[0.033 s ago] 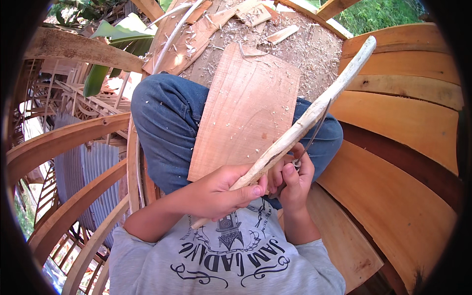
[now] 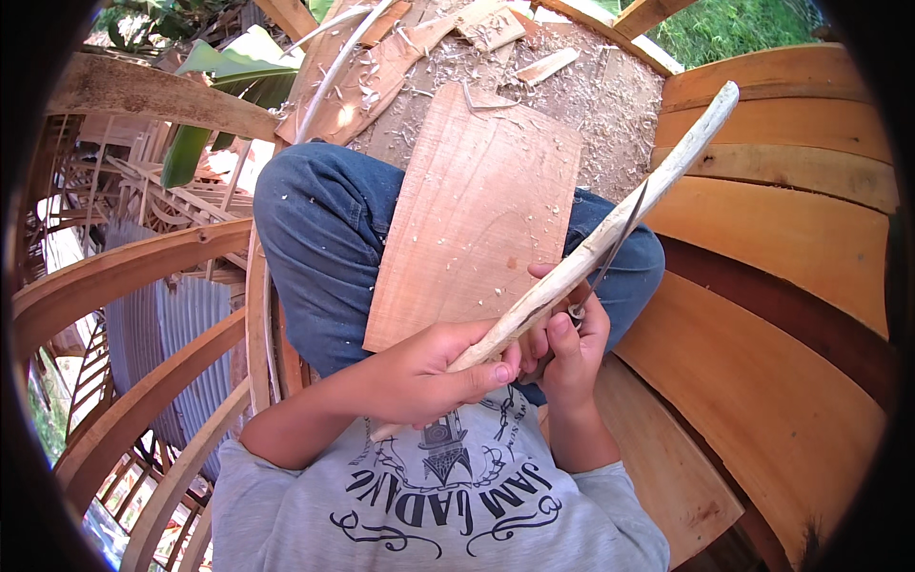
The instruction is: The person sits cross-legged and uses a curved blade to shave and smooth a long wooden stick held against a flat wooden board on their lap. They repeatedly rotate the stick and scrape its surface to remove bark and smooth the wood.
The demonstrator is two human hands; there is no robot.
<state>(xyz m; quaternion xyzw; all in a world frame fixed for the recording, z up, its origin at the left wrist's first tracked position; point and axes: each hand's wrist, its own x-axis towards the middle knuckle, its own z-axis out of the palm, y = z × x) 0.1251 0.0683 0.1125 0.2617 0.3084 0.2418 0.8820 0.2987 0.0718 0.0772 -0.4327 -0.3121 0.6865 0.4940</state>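
Note:
A long pale stick (image 2: pixel 610 229), peeled and slightly curved, slants from my shirt up to the far right. My left hand (image 2: pixel 429 372) is wrapped around its lower part, with the thin lower end poking out below. In my right hand (image 2: pixel 570 343) is a knife (image 2: pixel 620 238) with a narrow dark blade. The blade runs along the right side of the stick, its tip reaching up past the stick's edge. Most of the knife's handle is hidden by my fingers. Across my lap rests a flat wooden board (image 2: pixel 477 219) with a few shavings on it.
Wood shavings (image 2: pixel 610 133) and offcuts (image 2: pixel 548 67) litter the plank floor ahead. Curved wooden planks (image 2: pixel 762 353) form a wall close on my right. Bare wooden ribs (image 2: pixel 133 272) curve along my left, with corrugated metal sheets (image 2: pixel 195 334) beyond them.
The stick's far end has shifted slightly right and down. The knife blade has moved a little up along the stick. Both hands keep nearly the same place.

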